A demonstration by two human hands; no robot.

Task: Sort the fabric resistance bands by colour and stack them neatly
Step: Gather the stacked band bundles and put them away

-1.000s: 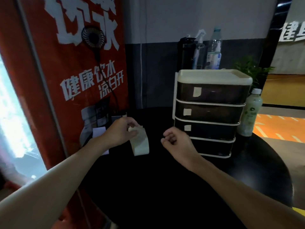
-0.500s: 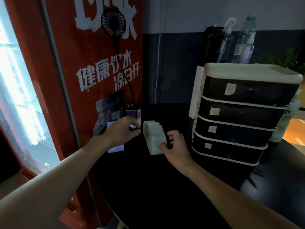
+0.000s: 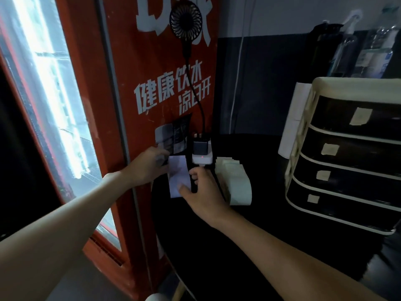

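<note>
On black table (image 3: 271,246), left hand (image 3: 147,167), right hand (image 3: 202,194) hold pale band (image 3: 178,175).

Commercial corner, lit drinks cooler (image 3: 156,61)

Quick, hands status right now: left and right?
Left hand: at the left edge of the pale band, blurred; grip cannot be told.
Right hand: pinches the pale band's right edge.

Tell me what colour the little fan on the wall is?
Black. The fan shows best in the head view.
</note>
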